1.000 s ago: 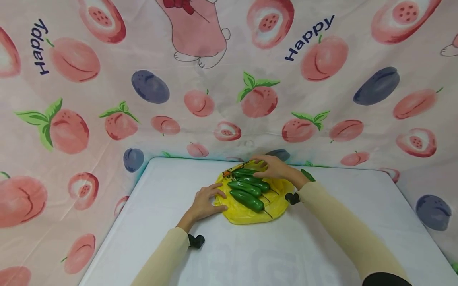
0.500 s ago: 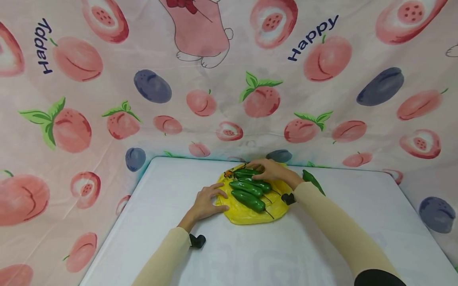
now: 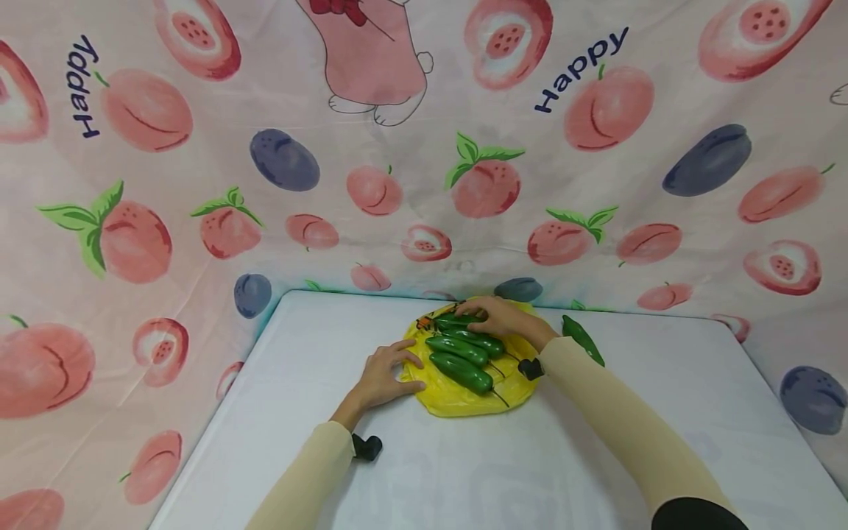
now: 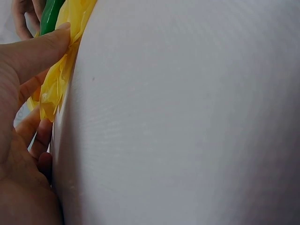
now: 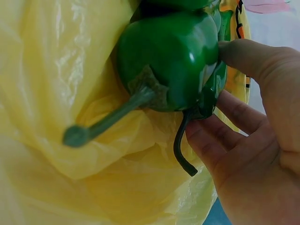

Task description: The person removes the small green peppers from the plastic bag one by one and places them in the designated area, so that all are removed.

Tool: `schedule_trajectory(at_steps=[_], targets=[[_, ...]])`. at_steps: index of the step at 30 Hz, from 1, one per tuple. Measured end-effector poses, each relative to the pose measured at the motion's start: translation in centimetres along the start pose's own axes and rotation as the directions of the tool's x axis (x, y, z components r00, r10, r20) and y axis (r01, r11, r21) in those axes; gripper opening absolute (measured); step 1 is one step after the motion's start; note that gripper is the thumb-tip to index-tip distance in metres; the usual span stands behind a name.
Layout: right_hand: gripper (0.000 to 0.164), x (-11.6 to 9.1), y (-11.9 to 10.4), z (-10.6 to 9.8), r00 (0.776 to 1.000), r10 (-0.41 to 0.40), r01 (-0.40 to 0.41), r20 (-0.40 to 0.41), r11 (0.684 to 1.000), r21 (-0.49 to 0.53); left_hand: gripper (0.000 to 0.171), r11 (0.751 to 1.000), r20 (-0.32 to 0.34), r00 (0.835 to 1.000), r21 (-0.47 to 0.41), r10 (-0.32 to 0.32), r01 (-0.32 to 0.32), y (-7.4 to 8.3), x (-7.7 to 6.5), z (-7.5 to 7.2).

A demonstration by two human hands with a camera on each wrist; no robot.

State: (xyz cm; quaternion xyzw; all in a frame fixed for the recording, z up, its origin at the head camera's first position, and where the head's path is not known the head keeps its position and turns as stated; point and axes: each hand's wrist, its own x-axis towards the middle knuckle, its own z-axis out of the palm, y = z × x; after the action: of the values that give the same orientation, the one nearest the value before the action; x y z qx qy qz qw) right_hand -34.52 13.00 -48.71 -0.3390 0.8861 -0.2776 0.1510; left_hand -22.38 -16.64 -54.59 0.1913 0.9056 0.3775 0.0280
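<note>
Several glossy green chili peppers (image 3: 461,373) lie side by side on a flattened yellow plastic bag (image 3: 447,403) near the back of the white table. My left hand (image 3: 383,375) touches the bag's left edge, its fingers fairly straight and the thumb apart from them. In the left wrist view the thumb lies against the crumpled yellow plastic. My right hand (image 3: 498,317) reaches over the back of the bag and grips the farthest pepper (image 5: 215,89) between thumb and fingers. A nearer pepper (image 5: 164,56), its stem toward the camera, partly covers that one.
Another green pepper (image 3: 583,341) lies on the white table (image 3: 530,464) right of the bag, beyond my right sleeve. A fruit-patterned cloth (image 3: 397,147) hangs behind the table and at its sides.
My right hand has shifted slightly left over the far peppers. More of the loose pepper on the right shows now. My left hand stays at the bag's edge.
</note>
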Motion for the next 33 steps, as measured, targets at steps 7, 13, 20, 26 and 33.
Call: schedule_trajectory(at_steps=[7, 13, 20, 26, 33], targets=[[0.033, 0.06, 0.01, -0.08, 1.0, 0.001, -0.001, 0.01, 1.0, -0.013, 0.028, 1.0, 0.002, 1.0, 0.001, -0.005, 0.005, -0.06, 0.07, 0.06], [0.032, 0.03, -0.05, -0.19, 1.0, -0.017, 0.017, 0.012, 1.0, -0.025, 0.027, 1.0, 0.001, 1.0, 0.009, 0.0, 0.0, -0.16, 0.09, 0.1], [0.029, -0.09, -0.08, -0.25, 1.0, -0.026, 0.027, 0.016, 0.999, -0.031, 0.027, 1.0, 0.006, 1.0, 0.024, -0.004, 0.004, -0.15, 0.07, 0.15], [0.03, -0.11, 0.04, -0.27, 1.0, -0.022, 0.023, 0.016, 0.999, -0.03, 0.026, 1.0, 0.011, 1.0, 0.022, -0.008, 0.008, -0.02, 0.02, 0.09], [0.03, -0.13, 0.18, -0.5, 1.0, -0.003, 0.003, 0.017, 1.0, -0.031, 0.026, 1.0, 0.014, 1.0, 0.021, -0.009, 0.009, -0.11, 0.06, 0.18]])
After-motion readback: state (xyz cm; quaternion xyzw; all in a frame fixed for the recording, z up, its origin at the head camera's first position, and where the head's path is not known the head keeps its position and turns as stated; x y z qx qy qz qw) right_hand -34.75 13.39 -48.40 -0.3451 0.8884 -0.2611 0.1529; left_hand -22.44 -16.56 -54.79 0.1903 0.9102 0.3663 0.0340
